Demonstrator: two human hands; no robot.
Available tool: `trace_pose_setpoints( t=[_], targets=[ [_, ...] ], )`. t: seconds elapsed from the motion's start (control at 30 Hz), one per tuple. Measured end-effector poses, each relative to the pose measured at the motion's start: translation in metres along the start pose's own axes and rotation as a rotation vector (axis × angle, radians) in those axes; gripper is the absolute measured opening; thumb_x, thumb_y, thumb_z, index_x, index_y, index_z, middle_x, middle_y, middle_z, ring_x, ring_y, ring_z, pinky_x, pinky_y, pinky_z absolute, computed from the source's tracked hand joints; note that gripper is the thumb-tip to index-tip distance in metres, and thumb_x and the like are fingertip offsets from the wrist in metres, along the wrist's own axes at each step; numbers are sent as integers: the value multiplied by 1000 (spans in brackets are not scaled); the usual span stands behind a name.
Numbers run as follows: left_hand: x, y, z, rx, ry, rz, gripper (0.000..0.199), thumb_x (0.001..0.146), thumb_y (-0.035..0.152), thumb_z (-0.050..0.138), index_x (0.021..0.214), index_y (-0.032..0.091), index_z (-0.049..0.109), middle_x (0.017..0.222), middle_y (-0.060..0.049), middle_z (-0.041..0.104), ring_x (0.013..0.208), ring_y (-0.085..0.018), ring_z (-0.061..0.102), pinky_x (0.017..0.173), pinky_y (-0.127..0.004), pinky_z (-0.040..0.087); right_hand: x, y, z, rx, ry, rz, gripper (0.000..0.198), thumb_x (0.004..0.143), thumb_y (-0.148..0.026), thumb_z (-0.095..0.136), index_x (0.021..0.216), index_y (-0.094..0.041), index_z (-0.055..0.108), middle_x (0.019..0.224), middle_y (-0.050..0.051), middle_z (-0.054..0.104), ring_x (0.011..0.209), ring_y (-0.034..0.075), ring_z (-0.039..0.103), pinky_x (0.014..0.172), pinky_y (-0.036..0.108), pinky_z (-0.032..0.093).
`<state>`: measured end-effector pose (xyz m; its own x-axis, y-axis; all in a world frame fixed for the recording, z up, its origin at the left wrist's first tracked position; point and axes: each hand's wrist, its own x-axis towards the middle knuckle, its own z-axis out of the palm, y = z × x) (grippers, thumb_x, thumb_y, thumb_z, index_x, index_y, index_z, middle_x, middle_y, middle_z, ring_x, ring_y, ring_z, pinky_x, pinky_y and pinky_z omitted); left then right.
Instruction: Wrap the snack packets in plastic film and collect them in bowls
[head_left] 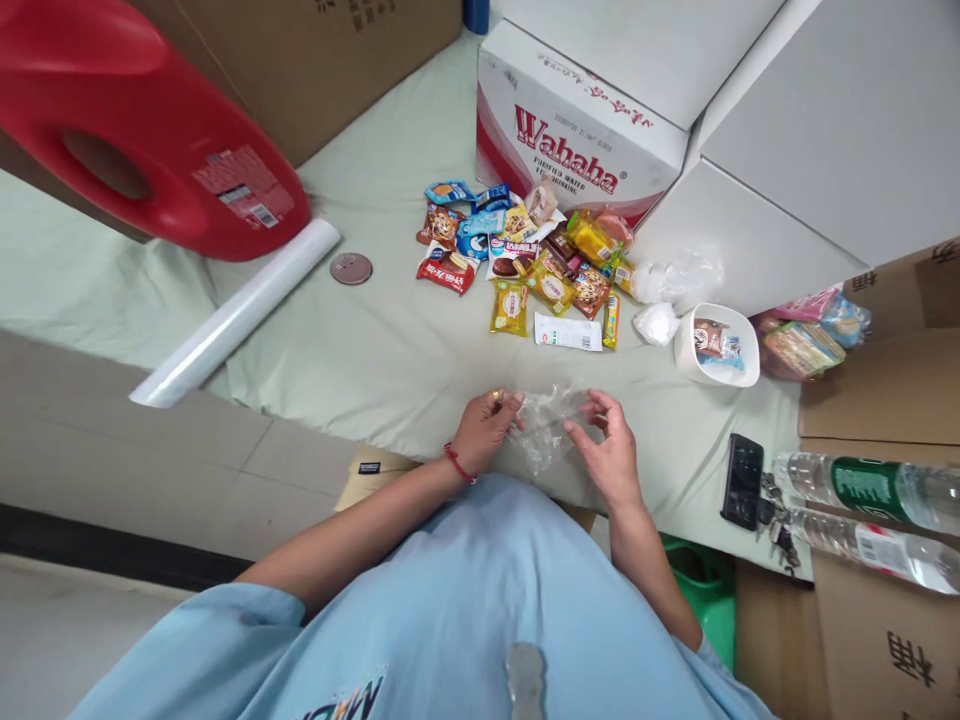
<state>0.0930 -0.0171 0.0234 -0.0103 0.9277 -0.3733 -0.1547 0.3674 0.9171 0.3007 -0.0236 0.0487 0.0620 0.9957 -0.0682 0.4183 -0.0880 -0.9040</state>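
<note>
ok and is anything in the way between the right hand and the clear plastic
Nothing visible. The right hand is at one side of the clear plastic, though its grip is hard to tell; the left hand pinches the other side. The wrapped snacks lie beyond, not between.

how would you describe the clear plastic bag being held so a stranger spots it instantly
From the blue shirt filling the bottom, look up to the left hand and right hand. Between them is a crinkled clear plastic bag; unlike the bunched plastic near the white tub, it is pinched by the left hand.
</note>
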Motion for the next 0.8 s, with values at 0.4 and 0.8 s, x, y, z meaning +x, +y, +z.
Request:
trace_pose_setpoints(
  t=[0.4, 0.8],
  targets=[
    [10, 1, -49, -311, 298, -64, 49, 83, 65, 66, 68, 21, 49, 62, 3, 56, 51, -14, 60, 41, -23, 32, 15, -7, 21, 569, -4, 388, 34, 65, -41, 90, 79, -21, 66, 79, -3, 59, 67, 11, 49, 57, 23, 41],
    [6, 5, -66, -329, 241, 90, 33, 86, 52, 67, 78, 20, 65, 82, -2, 67, 83, -16, 63, 81, -28, 52, 13, -3, -3, -171, -191, -17, 55, 71, -40, 86, 123, -29, 71, 129, 9, 63, 121, 28, 59, 100, 43, 52]
  ],
)
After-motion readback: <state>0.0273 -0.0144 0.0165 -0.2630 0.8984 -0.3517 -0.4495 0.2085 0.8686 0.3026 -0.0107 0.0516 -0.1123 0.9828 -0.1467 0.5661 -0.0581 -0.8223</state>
